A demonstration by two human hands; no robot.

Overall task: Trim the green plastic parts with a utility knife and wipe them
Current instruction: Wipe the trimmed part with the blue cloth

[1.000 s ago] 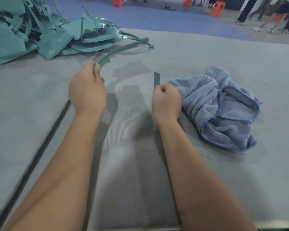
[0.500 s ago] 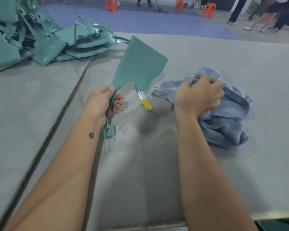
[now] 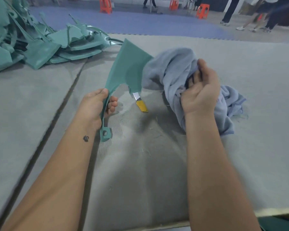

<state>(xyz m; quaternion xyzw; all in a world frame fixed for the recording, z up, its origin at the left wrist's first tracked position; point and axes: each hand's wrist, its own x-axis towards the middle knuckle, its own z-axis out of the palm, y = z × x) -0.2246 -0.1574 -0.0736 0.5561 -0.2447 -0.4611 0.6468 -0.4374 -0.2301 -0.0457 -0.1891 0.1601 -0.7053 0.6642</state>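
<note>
My left hand (image 3: 95, 107) pinches one green part (image 3: 127, 67); my right hand (image 3: 200, 94) clutches the blue cloth (image 3: 170, 70). Wiping pending; utility knife (image 3: 140, 102) idle at twelve o'clock, untrimmed pile (image 3: 40, 40) at ten.

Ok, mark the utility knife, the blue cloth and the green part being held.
utility knife (image 3: 142, 106), head view, yellow handle.
blue cloth (image 3: 170, 70), head view, raised fold.
green part (image 3: 128, 64), head view, flat panel.

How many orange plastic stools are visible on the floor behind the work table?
3. One orange stool stands at the upper left of centre, a second stool near the top middle, and a third stool to the right of it. More may be hidden outside the frame.
</note>
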